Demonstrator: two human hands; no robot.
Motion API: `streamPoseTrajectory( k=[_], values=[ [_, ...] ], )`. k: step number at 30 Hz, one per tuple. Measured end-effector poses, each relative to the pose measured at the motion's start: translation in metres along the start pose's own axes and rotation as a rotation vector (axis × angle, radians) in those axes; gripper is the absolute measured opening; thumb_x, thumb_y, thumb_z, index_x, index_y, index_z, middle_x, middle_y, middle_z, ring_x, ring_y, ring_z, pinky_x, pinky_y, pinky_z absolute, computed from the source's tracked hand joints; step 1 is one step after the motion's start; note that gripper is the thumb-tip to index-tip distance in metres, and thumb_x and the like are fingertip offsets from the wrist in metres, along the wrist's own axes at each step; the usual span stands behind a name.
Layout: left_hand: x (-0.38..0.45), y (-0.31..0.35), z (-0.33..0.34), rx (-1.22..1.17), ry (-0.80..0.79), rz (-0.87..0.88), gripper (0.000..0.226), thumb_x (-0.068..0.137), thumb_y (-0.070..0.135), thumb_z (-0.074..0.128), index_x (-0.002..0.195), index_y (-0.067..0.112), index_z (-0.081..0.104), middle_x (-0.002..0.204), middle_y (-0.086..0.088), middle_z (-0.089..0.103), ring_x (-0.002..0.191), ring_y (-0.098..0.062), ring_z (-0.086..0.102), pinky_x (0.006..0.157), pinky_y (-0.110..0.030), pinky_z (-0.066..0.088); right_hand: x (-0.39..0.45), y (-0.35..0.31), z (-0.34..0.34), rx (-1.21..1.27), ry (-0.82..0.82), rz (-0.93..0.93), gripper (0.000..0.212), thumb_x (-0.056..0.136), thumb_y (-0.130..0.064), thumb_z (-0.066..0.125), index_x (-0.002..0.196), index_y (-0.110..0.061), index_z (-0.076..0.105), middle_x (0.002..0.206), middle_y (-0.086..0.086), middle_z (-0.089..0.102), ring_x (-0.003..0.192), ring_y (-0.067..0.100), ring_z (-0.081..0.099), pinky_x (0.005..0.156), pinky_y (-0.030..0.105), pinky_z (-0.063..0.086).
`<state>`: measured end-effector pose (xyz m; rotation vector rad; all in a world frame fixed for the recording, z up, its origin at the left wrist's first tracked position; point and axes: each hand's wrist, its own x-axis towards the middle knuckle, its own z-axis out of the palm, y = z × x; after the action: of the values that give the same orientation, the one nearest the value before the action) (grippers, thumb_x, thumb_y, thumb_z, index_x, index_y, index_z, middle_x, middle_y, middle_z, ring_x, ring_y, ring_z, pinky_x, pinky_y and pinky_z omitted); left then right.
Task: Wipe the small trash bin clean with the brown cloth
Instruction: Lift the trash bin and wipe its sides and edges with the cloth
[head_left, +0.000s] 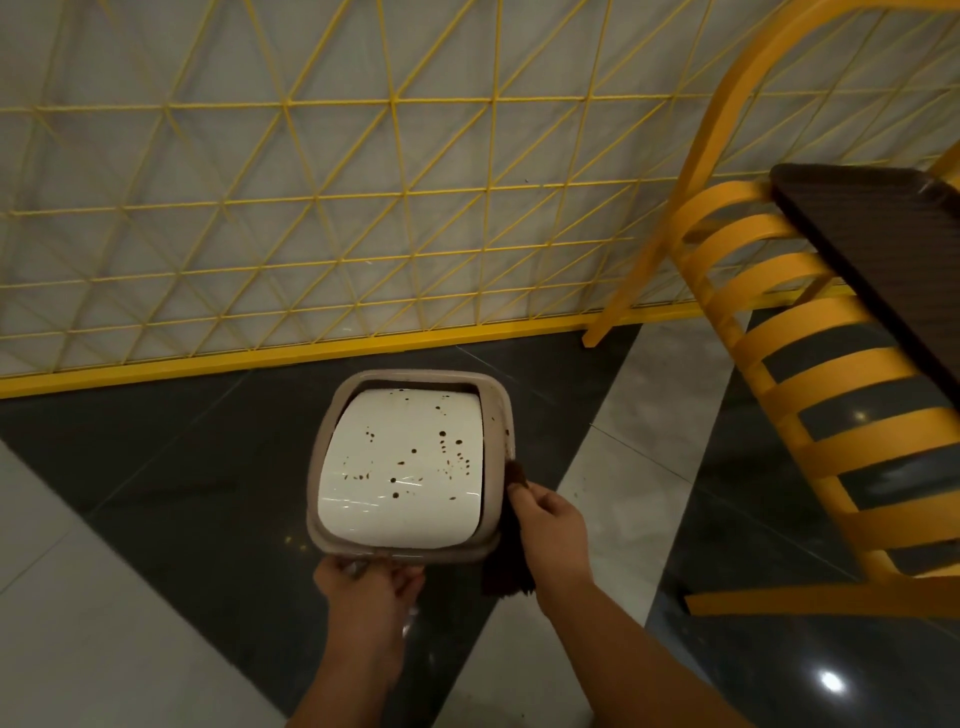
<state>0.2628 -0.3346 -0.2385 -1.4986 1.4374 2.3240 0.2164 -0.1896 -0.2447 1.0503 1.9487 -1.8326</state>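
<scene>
The small trash bin (332, 431) stands on the dark floor, seen from above: a beige rim around a white swing lid (405, 493) dotted with brown spots. My left hand (369, 582) grips the bin's near edge. My right hand (550, 525) holds the brown cloth (506, 566) against the bin's right rim; the cloth hangs down the bin's right side below the hand.
A yellow wire-grid fence (389, 208) with a yellow base rail runs behind the bin. A yellow slatted chair (810, 415) stands at the right under a dark table edge (857, 249). The floor is dark and light polished tile.
</scene>
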Motion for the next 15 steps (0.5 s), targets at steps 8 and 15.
streamPoseTrajectory(
  k=[8,15],
  values=[
    [-0.011,-0.009,0.003,-0.003,-0.053,0.005,0.04,0.093,0.0,0.051,0.132,0.003,0.043,0.12,-0.028,0.06,0.093,-0.029,0.065,0.081,-0.038,0.052,-0.014,0.018,0.006,0.051,0.042,0.043,0.012,0.087,-0.027,0.06,0.088,-0.018,0.067,0.082,0.002,0.068,0.078,0.017,0.064,0.062,0.026,0.05],
    [-0.016,-0.015,0.014,0.016,-0.036,0.021,0.036,0.095,0.0,0.048,0.127,0.014,0.037,0.121,-0.023,0.056,0.09,-0.031,0.066,0.069,-0.036,0.052,-0.017,0.022,0.01,0.075,0.063,0.056,0.014,0.083,-0.024,0.066,0.095,-0.016,0.066,0.089,0.003,0.071,0.082,0.016,0.066,0.08,0.035,0.056]
  ],
)
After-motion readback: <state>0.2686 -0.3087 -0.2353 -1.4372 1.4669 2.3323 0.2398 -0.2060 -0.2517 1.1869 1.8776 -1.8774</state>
